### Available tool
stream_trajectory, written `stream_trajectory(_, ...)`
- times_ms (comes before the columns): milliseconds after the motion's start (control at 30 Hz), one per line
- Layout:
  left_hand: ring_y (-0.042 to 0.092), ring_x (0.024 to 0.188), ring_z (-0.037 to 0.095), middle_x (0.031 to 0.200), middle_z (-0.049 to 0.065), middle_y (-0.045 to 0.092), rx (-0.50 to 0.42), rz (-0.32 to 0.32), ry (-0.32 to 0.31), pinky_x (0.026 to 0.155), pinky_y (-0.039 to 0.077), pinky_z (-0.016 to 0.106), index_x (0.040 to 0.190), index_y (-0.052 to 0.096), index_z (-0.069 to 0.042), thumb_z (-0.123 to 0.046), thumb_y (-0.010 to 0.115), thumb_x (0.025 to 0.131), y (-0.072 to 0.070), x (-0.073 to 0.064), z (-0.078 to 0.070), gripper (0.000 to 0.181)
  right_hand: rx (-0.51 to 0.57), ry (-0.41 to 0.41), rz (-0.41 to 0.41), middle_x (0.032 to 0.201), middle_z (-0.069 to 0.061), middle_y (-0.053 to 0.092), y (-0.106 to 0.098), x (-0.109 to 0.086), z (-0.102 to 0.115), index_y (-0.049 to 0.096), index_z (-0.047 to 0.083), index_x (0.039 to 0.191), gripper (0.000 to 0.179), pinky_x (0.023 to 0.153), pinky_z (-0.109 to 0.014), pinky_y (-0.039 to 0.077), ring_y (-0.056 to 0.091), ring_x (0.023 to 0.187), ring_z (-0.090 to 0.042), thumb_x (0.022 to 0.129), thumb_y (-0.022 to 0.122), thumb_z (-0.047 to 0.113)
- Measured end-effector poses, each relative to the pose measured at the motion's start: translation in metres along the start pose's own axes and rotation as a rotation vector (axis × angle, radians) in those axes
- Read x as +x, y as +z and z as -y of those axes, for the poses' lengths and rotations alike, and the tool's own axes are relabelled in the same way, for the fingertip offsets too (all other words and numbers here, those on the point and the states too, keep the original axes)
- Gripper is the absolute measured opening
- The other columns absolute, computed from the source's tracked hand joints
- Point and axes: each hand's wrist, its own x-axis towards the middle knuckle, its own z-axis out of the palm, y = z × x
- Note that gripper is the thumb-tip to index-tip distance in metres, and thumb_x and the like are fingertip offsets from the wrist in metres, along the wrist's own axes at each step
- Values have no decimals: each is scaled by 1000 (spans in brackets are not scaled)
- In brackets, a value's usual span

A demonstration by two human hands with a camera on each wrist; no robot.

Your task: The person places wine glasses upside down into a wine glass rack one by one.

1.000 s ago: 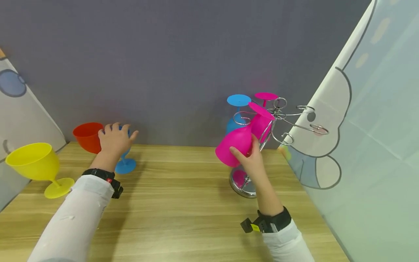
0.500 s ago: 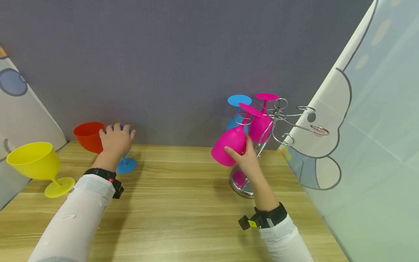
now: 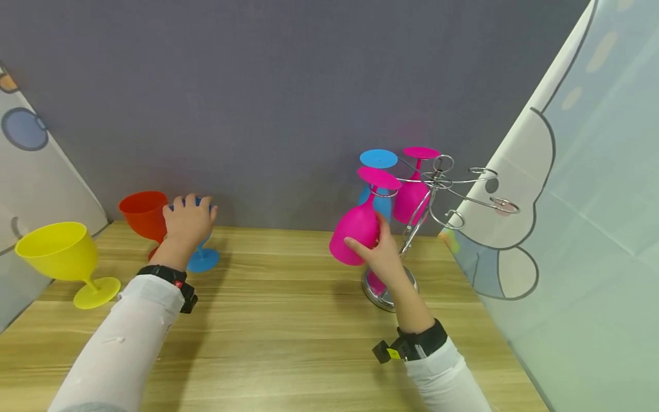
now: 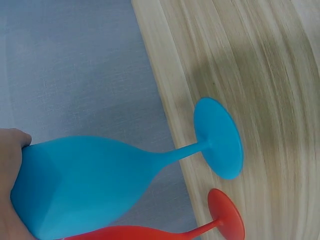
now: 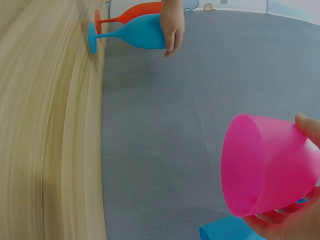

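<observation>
My right hand (image 3: pixel 383 257) grips the bowl of an upside-down pink goblet (image 3: pixel 355 232), its thumb and fingers on opposite sides. The goblet's stem is at a loop of the chrome stemware rack (image 3: pixel 436 182), with the foot above the loop. An upside-down blue goblet (image 3: pixel 378 159) and a second pink goblet (image 3: pixel 411 201) hang on the rack behind. At the left, my left hand (image 3: pixel 189 223) holds an upright blue goblet (image 4: pixel 90 182) by its rim from above. This goblet's foot stands on the table. A red goblet (image 3: pixel 144 214) stands right beside it.
A yellow goblet (image 3: pixel 59 252) stands upright at the far left of the wooden table (image 3: pixel 278 332). Several bare loops of the rack reach out to the right. A grey panel (image 3: pixel 288 114) closes off the back, and printed panels (image 3: pixel 592 229) stand at both sides.
My right hand has moved slightly left and turned the pink goblet more upright, its stem now at the rack's loop. My left hand keeps its place on the blue goblet.
</observation>
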Motion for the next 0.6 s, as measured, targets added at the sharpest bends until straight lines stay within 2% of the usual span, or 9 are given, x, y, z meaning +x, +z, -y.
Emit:
stream_trajectory(333,26,129,56,142,34,29,-16,-20,7,102,24,73,141,36,-1,-27,32,105,6,5,-6,45,-56,-24,-30,148,-19,35,-3,-7,-6,12,14,154,93,96,-54,50,45,131,-41,85,72,33)
stream_trajectory(600,28,127,56,140,34,30,-6,-34,1,102,25,72,141,36,0,-26,34,105,5,2,-6,44,-56,-42,-72,147,-16,36,-5,-13,-10,17,14,153,91,96,-54,50,45,130,-39,84,74,28)
